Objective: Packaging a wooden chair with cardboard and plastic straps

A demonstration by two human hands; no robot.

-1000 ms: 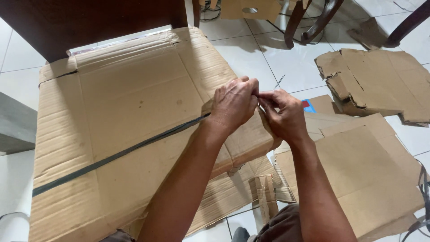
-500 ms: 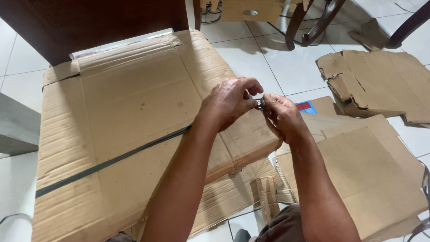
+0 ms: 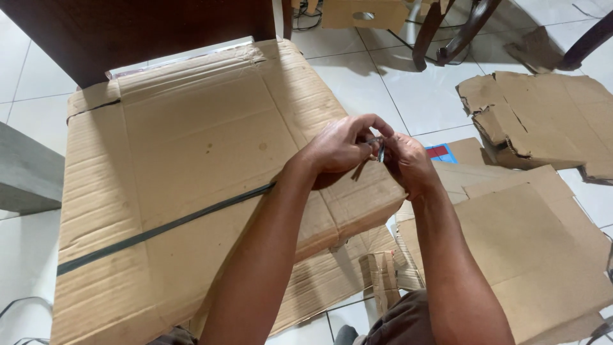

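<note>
A large flat cardboard box lies on the tiled floor in front of me. A dark green plastic strap runs diagonally across its top. At the box's right edge my left hand and my right hand meet. Both pinch the strap's end between their fingertips, a little above the cardboard. The strap's loose tails hang down between the two hands.
Torn cardboard pieces lie on the floor at the right, with a flat sheet beside my right arm. A dark wooden cabinet stands behind the box. Chair legs are at the back. A grey block sits left.
Both hands have lifted slightly and shifted along the box's right edge, still working the strap end between the fingers. The box has not moved.
</note>
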